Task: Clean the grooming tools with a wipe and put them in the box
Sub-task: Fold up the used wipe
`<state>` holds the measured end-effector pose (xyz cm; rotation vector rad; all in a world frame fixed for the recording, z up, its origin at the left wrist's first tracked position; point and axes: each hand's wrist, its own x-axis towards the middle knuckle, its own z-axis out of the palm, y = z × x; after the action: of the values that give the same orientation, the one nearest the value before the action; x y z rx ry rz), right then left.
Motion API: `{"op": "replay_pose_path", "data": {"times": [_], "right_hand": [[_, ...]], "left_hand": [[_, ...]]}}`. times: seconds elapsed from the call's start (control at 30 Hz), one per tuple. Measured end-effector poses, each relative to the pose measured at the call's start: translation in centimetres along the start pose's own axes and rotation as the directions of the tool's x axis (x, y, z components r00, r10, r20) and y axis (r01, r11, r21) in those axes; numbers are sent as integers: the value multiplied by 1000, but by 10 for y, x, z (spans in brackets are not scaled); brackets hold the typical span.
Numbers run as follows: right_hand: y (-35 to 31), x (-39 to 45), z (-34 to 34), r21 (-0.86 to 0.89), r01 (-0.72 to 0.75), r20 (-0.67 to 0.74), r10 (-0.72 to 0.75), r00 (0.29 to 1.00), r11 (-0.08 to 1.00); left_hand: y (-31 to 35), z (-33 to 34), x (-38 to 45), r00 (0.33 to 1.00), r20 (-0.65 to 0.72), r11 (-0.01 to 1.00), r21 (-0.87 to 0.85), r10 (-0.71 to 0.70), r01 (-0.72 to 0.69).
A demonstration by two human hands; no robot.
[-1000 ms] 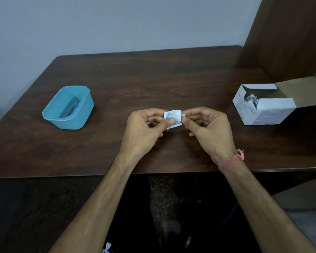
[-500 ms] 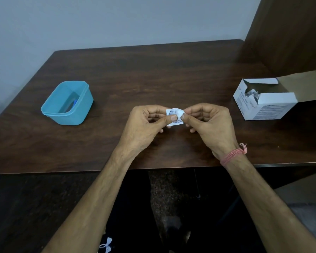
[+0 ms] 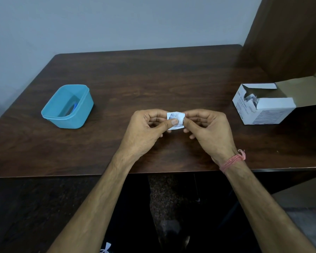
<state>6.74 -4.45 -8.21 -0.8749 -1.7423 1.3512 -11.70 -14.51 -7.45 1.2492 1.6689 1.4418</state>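
We see both hands meet above the near middle of the table (image 3: 153, 73); the left hand (image 3: 144, 132) pinches the left side of a small white packet (image 3: 175, 119) between thumb and curled fingers; the right hand (image 3: 210, 130) pinches its right side the same way; the packet is off the wood, between the fingertips. The blue box (image 3: 67, 106) stands well to the left, lid off, with something blue inside that we cannot make out; an open white carton (image 3: 263, 108) sits far right, near the table's edge.
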Motion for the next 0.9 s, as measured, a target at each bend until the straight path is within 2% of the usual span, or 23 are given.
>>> {"op": "replay_pose_path", "data": {"times": [0.1,0.17,0.33,0.6,0.9], "right_hand": [[-1,0,0,-87,36,83,-28,996,996],[-1,1,0,-94,18,74,-11,997,995],[-4,-1,0,-37,-27,25,28,999,999],[-5,-2,3,-38,-58,-47,57,997,998],[-7,-2,-1,43,-30,21,29,999,999]], "left_hand": [[0,-1,0,1000,1,1000,21,1,-1],[-1,-1,-1,1000,18,1000,31,-2,2],[1,0,-1,1000,8,1000,-9,-17,17],[3,-1,-2,999,45,1000,-4,-15,15],[4,0,-1,999,37,999,-45,-17,19]]}}
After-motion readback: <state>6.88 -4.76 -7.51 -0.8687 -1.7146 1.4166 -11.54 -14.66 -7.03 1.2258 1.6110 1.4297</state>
